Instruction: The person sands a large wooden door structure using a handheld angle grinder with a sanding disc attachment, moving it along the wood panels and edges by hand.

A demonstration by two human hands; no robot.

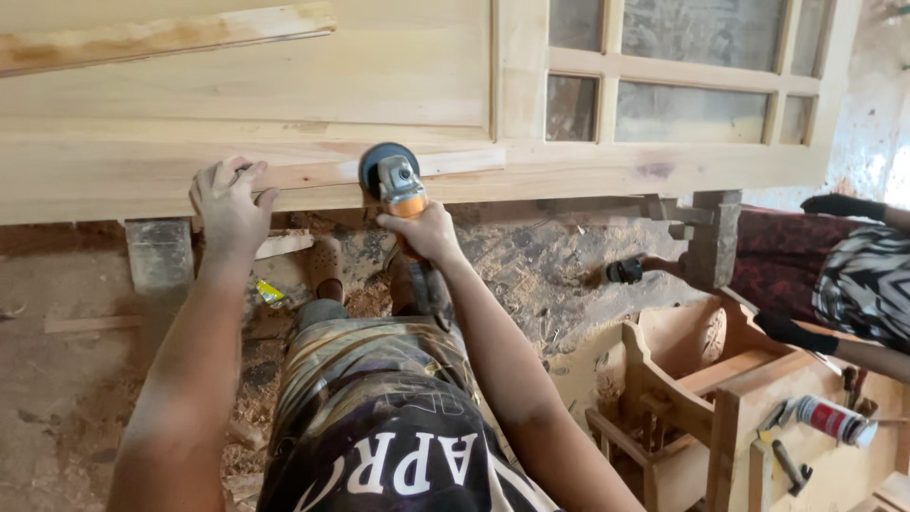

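While the wooden door (284, 95) lies flat across its supports, these lines hold:
Left hand: the left hand (229, 201) rests palm down on the door's near edge, fingers (214, 176) spread and flat on the wood, gripping nothing.
Right hand: the right hand (428, 232) is closed around the body of an angle grinder (402, 187).
Grinder: orange and grey, with its dark round sanding disc (383, 161) pressed against the door's near edge rail, just right of the left hand.
Door: pale unfinished timber, a plain panel on the left and glazed panes (686, 112) on the right; a loose wood strip (161, 36) lies on top at the far left.
Floor: sawdust and shavings (531, 256) cover the ground under the door.
Right side: another person's patterned sleeve (867, 284) and dark-gloved hand (836, 204) reach in; a small wooden chair frame (682, 379) and a spray can (834, 420) sit below.
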